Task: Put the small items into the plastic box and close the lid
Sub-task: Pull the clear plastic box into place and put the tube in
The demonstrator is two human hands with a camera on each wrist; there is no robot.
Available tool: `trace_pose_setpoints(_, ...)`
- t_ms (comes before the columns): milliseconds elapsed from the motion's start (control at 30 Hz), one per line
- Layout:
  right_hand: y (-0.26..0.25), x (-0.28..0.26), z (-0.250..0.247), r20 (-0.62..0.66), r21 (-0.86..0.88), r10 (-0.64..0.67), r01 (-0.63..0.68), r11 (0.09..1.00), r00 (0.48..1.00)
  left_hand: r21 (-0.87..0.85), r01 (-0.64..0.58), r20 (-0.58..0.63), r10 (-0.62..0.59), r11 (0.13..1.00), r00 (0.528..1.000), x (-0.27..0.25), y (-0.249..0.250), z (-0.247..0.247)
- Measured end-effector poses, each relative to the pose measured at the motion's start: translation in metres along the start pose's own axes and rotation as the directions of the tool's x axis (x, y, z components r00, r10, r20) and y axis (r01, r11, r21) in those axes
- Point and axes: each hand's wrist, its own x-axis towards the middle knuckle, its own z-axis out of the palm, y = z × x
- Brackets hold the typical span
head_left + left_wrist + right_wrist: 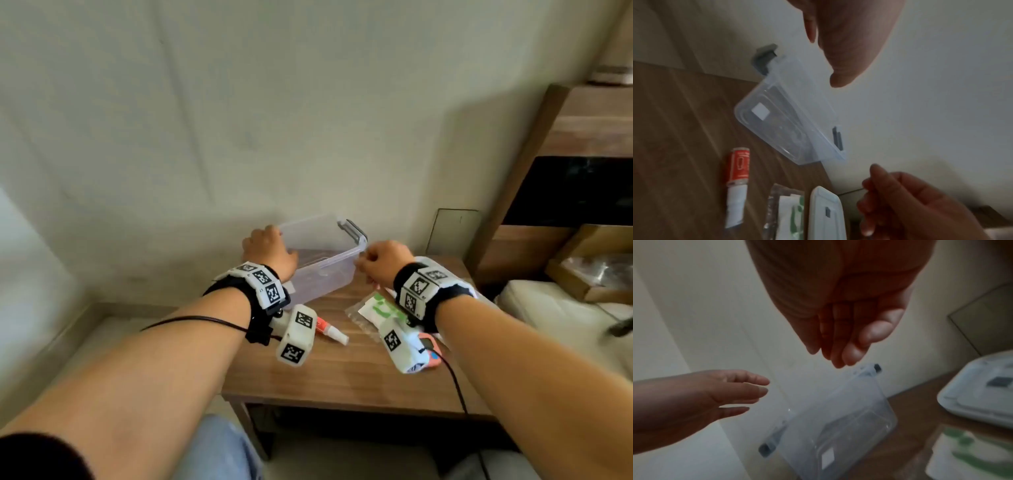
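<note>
At the far edge of the desk [342, 370], against the wall at about twelve o'clock from the person, stands the plastic box [322, 260], clear, open-topped and apparently with nothing in it, its long axis running from roughly ten o'clock to four o'clock in the head view, with a grey latch [352, 229] at its right end. Both hands flank it: the left hand [269, 250] is at its left end, at nine o'clock of the box, and looks slightly nearer, fingers relaxed and spread in the wrist views and not clearly closed on the rim; the right hand [385, 262] hangs just off the near right corner at four o'clock, fingers loosely bent and holding nothing. Behind the hands, toward six o'clock, lie the small items: one red-and-white tube [737, 178] at seven o'clock of the box, one clear packet with green print [376, 308] at five o'clock, and one orange-edged object [432, 353], mostly hidden by the right wrist rig, so I cannot tell what it is. One white lid [980, 395] lies flat at the right, beside the packet. Judging from this, no item is in the box yet, and the coming move is a reach back toward six o'clock; the tube is closer to the left hand, the packet to the right.
</note>
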Motion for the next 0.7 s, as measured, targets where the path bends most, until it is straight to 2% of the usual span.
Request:
trace_pose_setpoints(133, 0.007, -0.003, 0.032, 0.107, -0.101, 0.044, -0.033, 0.994, 0.993, 0.019, 0.167, 0.035, -0.167, 0.986, 0.985, 0.000, -0.019, 0.008)
trace_pose_setpoints(267, 0.003, 0.008, 0.066, 0.218, -0.199, 0.065, -0.021, 0.980, 0.974, -0.094, 0.255, 0.100, -0.245, 0.962, 0.964, 0.014, -0.035, 0.026)
trace_pose_setpoints(367, 0.000, 0.017, 0.087, 0.272, -0.225, 0.073, -0.010, 0.974, 0.960, -0.221, 0.326, 0.172, -0.292, 0.919, 0.941, 0.023, -0.038, 0.033)
trace_pose_setpoints(433, -0.002, 0.022, 0.095, 0.308, -0.227, 0.076, -0.005, 0.974, 0.948, -0.281, 0.372, 0.179, -0.333, 0.884, 0.926, 0.027, -0.037, 0.037)
trace_pose_setpoints(567, 0.002, 0.027, 0.112, 0.381, -0.279, 0.084, 0.027, 0.960, 0.921, -0.313, 0.494, 0.206, -0.450, 0.811, 0.869, 0.029, -0.040, 0.048)
trace_pose_setpoints(700, 0.006, 0.027, 0.120, 0.423, -0.331, 0.071, 0.081, 0.940, 0.903, -0.338, 0.553, 0.309, -0.465, 0.762, 0.830, 0.037, -0.047, 0.062)
